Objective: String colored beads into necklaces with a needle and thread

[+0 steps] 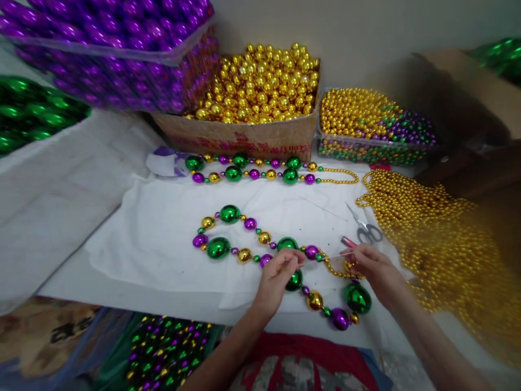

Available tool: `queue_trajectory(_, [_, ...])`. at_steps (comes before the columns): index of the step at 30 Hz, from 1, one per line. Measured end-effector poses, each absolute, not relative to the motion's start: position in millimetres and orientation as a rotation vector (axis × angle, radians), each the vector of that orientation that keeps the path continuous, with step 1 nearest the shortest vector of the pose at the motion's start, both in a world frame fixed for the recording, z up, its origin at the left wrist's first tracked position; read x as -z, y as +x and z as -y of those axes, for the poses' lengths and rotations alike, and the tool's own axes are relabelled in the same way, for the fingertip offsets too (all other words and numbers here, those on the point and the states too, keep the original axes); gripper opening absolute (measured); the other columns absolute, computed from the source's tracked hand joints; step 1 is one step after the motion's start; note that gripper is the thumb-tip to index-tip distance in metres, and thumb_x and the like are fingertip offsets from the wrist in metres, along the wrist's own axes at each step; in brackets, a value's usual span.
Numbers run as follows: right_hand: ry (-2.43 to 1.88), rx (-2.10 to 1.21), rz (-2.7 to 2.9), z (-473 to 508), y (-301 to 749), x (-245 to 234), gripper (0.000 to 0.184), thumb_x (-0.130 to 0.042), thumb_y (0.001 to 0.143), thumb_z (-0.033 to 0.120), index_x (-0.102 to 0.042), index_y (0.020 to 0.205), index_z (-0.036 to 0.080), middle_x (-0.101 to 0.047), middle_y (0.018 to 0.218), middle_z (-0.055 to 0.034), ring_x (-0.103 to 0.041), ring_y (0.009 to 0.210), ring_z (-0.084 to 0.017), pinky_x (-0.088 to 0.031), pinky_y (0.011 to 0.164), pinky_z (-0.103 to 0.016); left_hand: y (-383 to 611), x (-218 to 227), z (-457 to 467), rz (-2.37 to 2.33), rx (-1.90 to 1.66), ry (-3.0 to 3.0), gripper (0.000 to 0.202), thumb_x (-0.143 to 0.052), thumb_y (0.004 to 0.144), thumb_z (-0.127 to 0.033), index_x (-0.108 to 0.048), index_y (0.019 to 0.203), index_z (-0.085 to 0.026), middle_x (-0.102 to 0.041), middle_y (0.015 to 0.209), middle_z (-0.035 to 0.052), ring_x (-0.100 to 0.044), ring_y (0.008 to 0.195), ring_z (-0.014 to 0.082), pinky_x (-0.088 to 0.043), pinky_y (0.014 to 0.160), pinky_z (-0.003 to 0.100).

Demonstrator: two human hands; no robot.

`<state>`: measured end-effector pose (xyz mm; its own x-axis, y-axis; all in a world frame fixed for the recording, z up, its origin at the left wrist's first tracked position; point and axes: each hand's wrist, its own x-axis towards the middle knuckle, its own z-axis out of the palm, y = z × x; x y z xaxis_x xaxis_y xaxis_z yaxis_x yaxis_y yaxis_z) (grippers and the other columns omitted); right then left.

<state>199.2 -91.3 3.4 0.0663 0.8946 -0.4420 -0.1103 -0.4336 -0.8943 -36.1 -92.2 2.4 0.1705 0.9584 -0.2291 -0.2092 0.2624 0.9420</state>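
Clock positions are read from the middle of the view. Your left hand [280,271], between five and six o'clock, had its thumb and fingers pinched together on a fine pale thread [328,257]. Your right hand [368,266], at four o'clock, pinched the same thread, its fingertips likewise closed, so that the strand ran straight and thin between you. Whether the right fingertips also gripped any beads could not be told.

The lower necklace [245,254], smooth, glossy and metallic, looped over the creased white cloth [154,239] from eight o'clock through six to your right hand; it joined a fine gold bead chain [334,272]. You could count in it five large green balls [218,248], five purple balls [200,241] and at least four gold balls [315,300], with small beads between.

The upper necklace [233,174] lay doubled across twelve o'clock: five green, five gold, five purple. Beyond it stood one cardboard carton [195,129] of round gold beads. One clear plastic tub [374,142] of small mixed beads stood at two o'clock, and one tub of shiny purple beads [122,65] between ten and eleven. Between three and four lay one pair of steel scissors [363,224] and one grainy heap of gold bead strings [439,244].
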Motion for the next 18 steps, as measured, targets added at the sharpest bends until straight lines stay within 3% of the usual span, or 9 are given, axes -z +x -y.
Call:
queue_trajectory(3, [-1.186, -1.708, 0.602, 101.1, 192.9, -0.5, 0.025, -0.07, 0.071, 0.041, -0.056, 0.066, 0.022, -0.068, 0.101, -0.008, -0.06, 0.104, -0.025, -0.048, 0.088, -0.043, -31.4, -17.9, 90.5, -0.762, -1.069, 0.589, 0.026, -0.063, 0.081, -0.037, -0.055, 0.068, -0.016, -0.064, 0.096, 0.0065, -0.058, 0.103, 0.0231, -0.039, 0.098, 0.04])
queue_trajectory(6, [-0.924, -1.791, 0.352, 109.4, 179.5, -2.7, 0.019, -0.07, 0.072, 0.032, -0.053, 0.069, 0.024, -0.062, 0.078, -0.0015, -0.061, 0.097, -0.022, -0.044, 0.095, -0.047, -26.9, -28.3, 85.2, -0.542, -1.079, 0.296, 0.028, -0.063, 0.081, -0.034, -0.047, 0.066, -0.018, -0.053, 0.065, -0.0015, -0.059, 0.073, 0.0148, -0.044, 0.091, 0.04])
queue_trajectory(8, [-0.848, -1.753, 0.259, 112.2, 170.6, -8.0, 0.018, -0.068, 0.074, 0.027, -0.051, 0.072, 0.025, -0.047, 0.064, 0.0034, -0.058, 0.071, -0.016, -0.05, 0.087, -0.041, -25.1, -27.9, 82.8, -0.484, -1.06, 0.146, 0.028, -0.06, 0.083, -0.03, -0.042, 0.065, -0.018, -0.037, 0.056, -0.0065, -0.043, 0.051, 0.0072, -0.048, 0.076, 0.032])
queue_trajectory(10, [-0.829, -1.704, 0.247, 111.0, 164.6, -14.1, 0.016, -0.063, 0.078, 0.025, -0.048, 0.073, 0.025, -0.031, 0.059, 0.006, -0.041, 0.051, -0.012, -0.051, 0.066, -0.032, -23.3, -22.4, 82.4, -0.472, -1.009, 0.066, 0.027, -0.057, 0.085, -0.027, -0.04, 0.065, -0.017, -0.029, 0.055, -0.0079, -0.029, 0.045, 0.0049, -0.043, 0.061, 0.024])
queue_trajectory(13, [-0.91, -1.714, 0.346, 103.3, 164.3, -17.5, 0.021, -0.057, 0.083, 0.026, -0.043, 0.067, 0.023, -0.017, 0.06, 0.007, -0.022, 0.045, -0.011, -0.035, 0.043, -0.024, -19.3, -12.2, 85.8, -0.52, -0.948, 0.072, 0.029, -0.057, 0.084, -0.027, -0.039, 0.063, -0.017, -0.026, 0.053, -0.0083, -0.023, 0.044, 0.0051, -0.036, 0.053, 0.021])
queue_trajectory(15, [-0.995, -1.723, 0.409, 99.9, 169.8, -14.3, 0.026, -0.059, 0.081, 0.029, -0.041, 0.063, 0.023, -0.015, 0.06, 0.0073, -0.018, 0.046, -0.011, -0.03, 0.041, -0.023, -16.1, -8.5, 90.7, -0.587, -0.985, 0.141, 0.031, -0.059, 0.081, -0.029, -0.038, 0.062, -0.018, -0.027, 0.052, -0.0086, -0.024, 0.044, 0.0056, -0.038, 0.055, 0.023])
queue_trajectory(18, [-1.173, -1.655, 0.585, 103.6, 182.4, -5.8, 0.028, -0.064, 0.077, 0.037, -0.046, 0.06, 0.024, -0.024, 0.055, 0.0058, -0.026, 0.046, -0.012, -0.039, 0.049, -0.03, -13.6, -7.2, 100.5, -0.712, -1.087, 0.383, 0.031, -0.059, 0.081, -0.036, -0.041, 0.063, -0.019, -0.034, 0.05, -0.0076, -0.032, 0.046, 0.0072, -0.043, 0.063, 0.027])
